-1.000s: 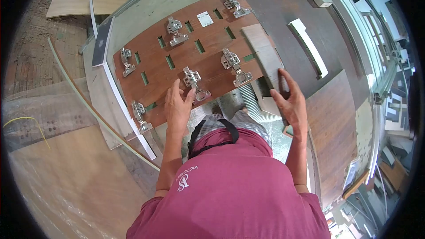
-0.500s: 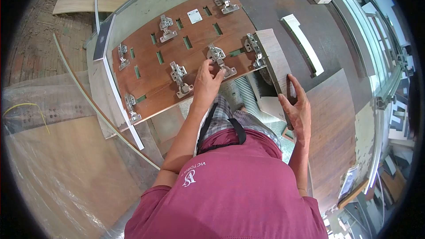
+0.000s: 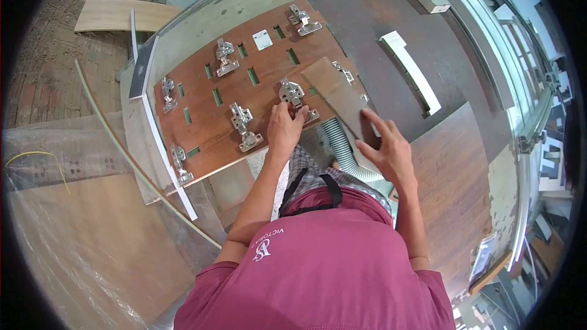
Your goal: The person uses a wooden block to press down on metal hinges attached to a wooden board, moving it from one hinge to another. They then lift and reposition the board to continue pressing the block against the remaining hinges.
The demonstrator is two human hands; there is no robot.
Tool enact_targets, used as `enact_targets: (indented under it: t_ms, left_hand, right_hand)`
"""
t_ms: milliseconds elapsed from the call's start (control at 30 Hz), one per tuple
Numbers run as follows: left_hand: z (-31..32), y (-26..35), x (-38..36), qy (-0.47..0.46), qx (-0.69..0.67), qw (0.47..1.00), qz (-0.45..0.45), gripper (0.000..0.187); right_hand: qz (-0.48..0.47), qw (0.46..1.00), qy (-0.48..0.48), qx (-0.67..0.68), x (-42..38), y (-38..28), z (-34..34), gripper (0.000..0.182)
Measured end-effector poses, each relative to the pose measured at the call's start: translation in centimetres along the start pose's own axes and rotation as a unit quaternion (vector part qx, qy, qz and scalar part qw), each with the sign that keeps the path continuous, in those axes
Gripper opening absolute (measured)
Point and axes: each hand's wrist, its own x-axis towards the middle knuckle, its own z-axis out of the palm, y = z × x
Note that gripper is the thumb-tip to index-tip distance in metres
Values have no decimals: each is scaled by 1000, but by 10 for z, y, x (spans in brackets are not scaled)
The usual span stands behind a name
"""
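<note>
A reddish-brown wood panel (image 3: 202,131) with slots cut through it lies across the bench. Metal cabinet hinges sit on it, among them one hinge (image 3: 244,125) left of my hands and another hinge (image 3: 225,58) farther back. My left hand (image 3: 285,127) has its fingertips closed on a hinge (image 3: 291,93) near the panel's front edge. A flat wooden board (image 3: 342,98) slants over the panel's right end and partly covers a further hinge (image 3: 343,72). My right hand (image 3: 389,153) grips this board near its front end, thumb and fingers apart across it.
A white strip (image 3: 413,73) lies on the dark bench top to the right. Under the board runs a ribbed hose (image 3: 342,146). A long thin strip (image 3: 140,168) and a white bar (image 3: 165,146) lie at the left. A brown sheet (image 3: 452,189) is at the right.
The board has turned from standing on edge to showing its broad face, and its far end has swung left over the panel. My left hand stays at the same hinge, slightly lower in view.
</note>
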Motion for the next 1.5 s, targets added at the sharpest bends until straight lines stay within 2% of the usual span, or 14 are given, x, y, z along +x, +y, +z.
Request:
enact_targets:
  t_ms: [33, 167, 300, 367, 667, 1233, 1367, 1433, 1500]
  left_hand:
    - [1, 0, 1, 8, -5, 1000, 3, 41]
    - [5, -9, 3, 18, -1, 999, 26, 39]
    - [5, -12, 7, 1, 14, 999, 37, 42]
    - [6, -12, 5, 10, 9, 999, 40, 43]
    - [5, -14, 6, -26, 31, 999, 26, 38]
    - [7, -17, 2, 10, 27, 998, 64, 39]
    - [5, -13, 1, 8, 31, 998, 52, 40]
    - [4, -11, 0, 3, 36, 998, 42, 40]
    - [5, -13, 0, 6, 30, 998, 47, 41]
  right_hand:
    - [-16, 1000, -6, -14, 8, -3, 1, 63]
    - [-59, 996, -39, -54, 30, -13, 6, 63]
    - [-59, 993, -52, -90, 41, -16, 7, 61]
    - [-102, 990, -51, -83, 44, -13, 11, 63]
    - [-94, 989, -66, -91, 45, -10, 14, 64]
    - [-75, 988, -98, -95, 44, -15, 13, 65]
    - [-74, 988, -98, -92, 43, -13, 16, 64]
    - [-97, 989, -59, -95, 41, -11, 19, 64]
    - [-90, 988, -75, -97, 42, -13, 17, 63]
